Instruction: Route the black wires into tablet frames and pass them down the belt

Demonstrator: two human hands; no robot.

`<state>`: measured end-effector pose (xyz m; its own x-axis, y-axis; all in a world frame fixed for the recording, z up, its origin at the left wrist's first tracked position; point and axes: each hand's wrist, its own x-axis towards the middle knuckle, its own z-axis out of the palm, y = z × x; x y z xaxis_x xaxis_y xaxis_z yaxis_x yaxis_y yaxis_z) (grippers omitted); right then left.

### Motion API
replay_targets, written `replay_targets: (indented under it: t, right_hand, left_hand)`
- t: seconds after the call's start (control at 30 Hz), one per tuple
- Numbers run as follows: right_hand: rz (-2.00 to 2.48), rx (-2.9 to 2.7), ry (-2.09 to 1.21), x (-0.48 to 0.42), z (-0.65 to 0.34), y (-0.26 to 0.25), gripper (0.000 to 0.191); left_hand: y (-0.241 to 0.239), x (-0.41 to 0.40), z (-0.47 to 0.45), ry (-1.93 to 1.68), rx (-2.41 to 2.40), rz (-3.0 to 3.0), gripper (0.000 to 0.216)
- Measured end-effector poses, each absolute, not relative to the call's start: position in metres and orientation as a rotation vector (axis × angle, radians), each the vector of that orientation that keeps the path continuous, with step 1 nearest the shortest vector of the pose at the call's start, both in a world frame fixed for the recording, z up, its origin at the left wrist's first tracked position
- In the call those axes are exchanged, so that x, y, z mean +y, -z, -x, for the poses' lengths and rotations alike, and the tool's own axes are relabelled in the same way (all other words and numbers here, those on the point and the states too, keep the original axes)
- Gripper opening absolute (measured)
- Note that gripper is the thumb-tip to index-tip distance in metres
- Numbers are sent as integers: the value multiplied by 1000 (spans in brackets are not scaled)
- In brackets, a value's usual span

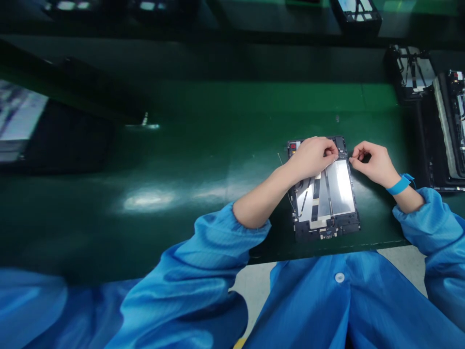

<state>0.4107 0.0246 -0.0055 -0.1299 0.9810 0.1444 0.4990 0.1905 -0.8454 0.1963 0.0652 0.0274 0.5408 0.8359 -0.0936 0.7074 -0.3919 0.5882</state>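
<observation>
An opened tablet (337, 194), back cover off, lies on the green work surface (203, 160) with its silver inner plates and black ribbon cables showing. My left hand (313, 156) rests on the tablet's upper part, fingers curled and pressed down near its top right corner. My right hand (371, 162) sits just off that same corner, fingers pinched together on something too small to make out. A blue strap (399, 184) is around my right wrist. Both arms are in blue sleeves.
More opened tablets are stacked at the right edge (448, 131) and along the far side (358, 13). A dark tray with a screen-like panel (22, 121) sits at the left. The table's near edge runs just below the tablet.
</observation>
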Motion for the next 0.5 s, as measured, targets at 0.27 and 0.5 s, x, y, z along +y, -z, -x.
replay_targets:
  t: [0.27, 0.5]
  right_hand:
    - [1406, -1728, -850, 25, -411, 5, 4]
    - [1414, -1729, -854, 26, -411, 5, 4]
  left_hand:
    - [-31, 66, -197, -280, 1253, -2181, 13]
    - [-31, 66, -201, -253, 1303, -2173, 13]
